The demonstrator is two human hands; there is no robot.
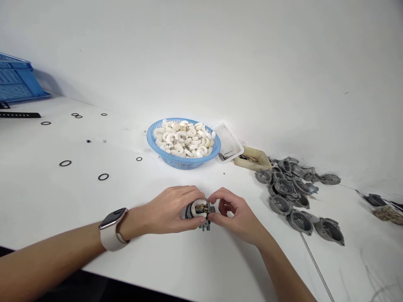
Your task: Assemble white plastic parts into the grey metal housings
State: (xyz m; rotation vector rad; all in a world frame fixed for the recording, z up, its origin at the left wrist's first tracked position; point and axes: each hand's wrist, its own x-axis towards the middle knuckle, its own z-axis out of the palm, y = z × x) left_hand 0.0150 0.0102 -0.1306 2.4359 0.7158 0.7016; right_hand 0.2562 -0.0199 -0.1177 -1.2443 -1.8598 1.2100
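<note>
Near the front of the table a grey carburetor body (206,225) lies with its open side up. A white C-shaped float (195,211) sits in it around brass fittings. My left hand (171,209) wraps the carburetor body from the left, thumb on the near side and fingers on the far side. From the right, my right hand (237,212) closes on its other end, thumb and index finger against the metal. Any small part between those fingertips is too small to make out. A blue basket (182,163) beyond my hands holds many more white floats (181,136).
Grey metal float bowls (285,186) are heaped on the right, beside a beige tray (252,158) and a white plastic box (229,140). A thin rod (316,266) lies near them. Black rubber rings (103,177) are scattered left. A blue crate (20,82) stands far left.
</note>
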